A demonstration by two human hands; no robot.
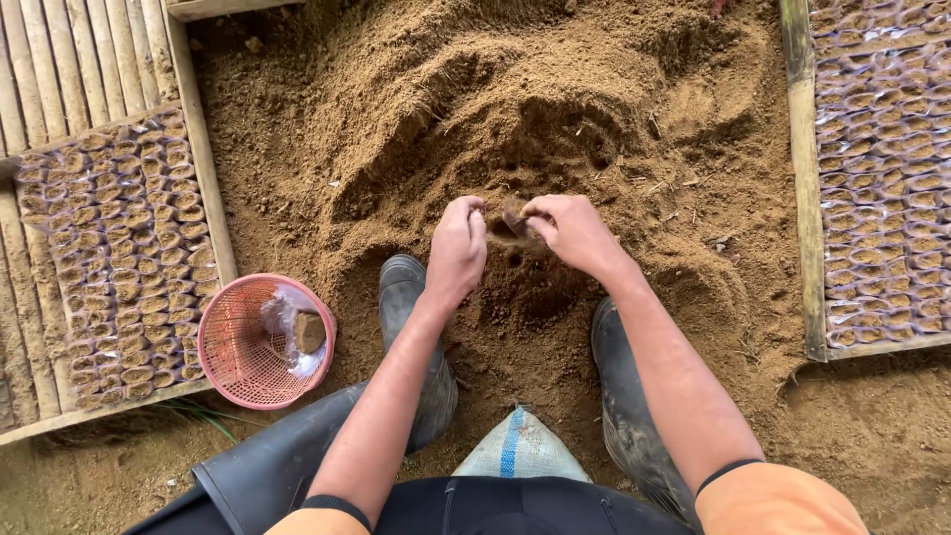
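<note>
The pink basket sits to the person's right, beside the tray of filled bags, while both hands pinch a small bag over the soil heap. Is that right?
Not quite. In the head view the pink basket sits to the person's left, not right, beside the tray of filled bags. The rest holds: the left hand and right hand pinch a small bag over the soil heap.

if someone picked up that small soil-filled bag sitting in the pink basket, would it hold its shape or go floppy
Probably floppy at the top: the small filled bag has thin clear plastic crumpled loosely around it. The packed soil below looks blocky, so that part may hold shape, yet squeezing could crumble it. It leans against the pink basket wall, so it would likely tip and spill if nudged.
</note>
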